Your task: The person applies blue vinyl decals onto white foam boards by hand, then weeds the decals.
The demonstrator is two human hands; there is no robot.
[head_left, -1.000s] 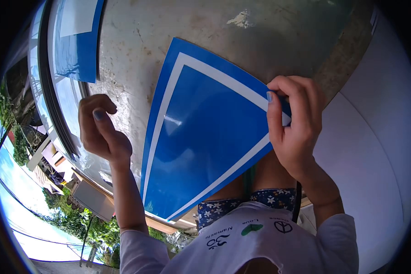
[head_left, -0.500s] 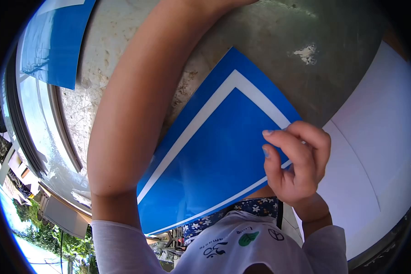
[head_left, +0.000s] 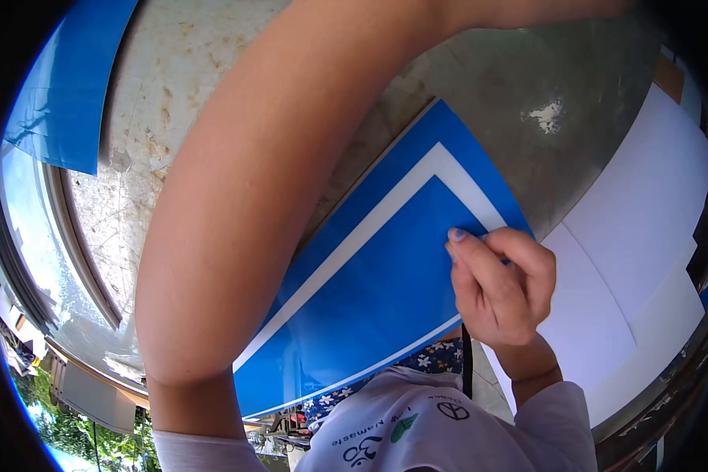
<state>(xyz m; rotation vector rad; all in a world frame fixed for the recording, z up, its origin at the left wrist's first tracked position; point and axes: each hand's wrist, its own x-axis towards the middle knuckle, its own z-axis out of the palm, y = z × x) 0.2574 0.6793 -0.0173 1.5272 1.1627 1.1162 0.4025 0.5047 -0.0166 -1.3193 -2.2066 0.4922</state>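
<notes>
My left arm [head_left: 236,173] reaches up from the lower left and across the top, and its hand is outside the frame. Below it lies a blue sheet [head_left: 370,291] with a white angled stripe and its pointed corner toward the top. At the sheet's right side is my right hand [head_left: 503,283], fingers curled and thumb and index fingertips pinched together over the blue surface. Whatever they may hold is hidden or too small to make out.
The worn grey table [head_left: 480,86] has a pale patch at the right. Large white sheets [head_left: 645,173] lie at the right edge. Another blue piece [head_left: 75,86] is at the upper left, above a pale, shiny strip [head_left: 35,212]. My shirt shows at the bottom.
The thumb and index fingertip of my right hand have closed together. My left arm has swung further across to the right. The whole view has shifted slightly.
</notes>
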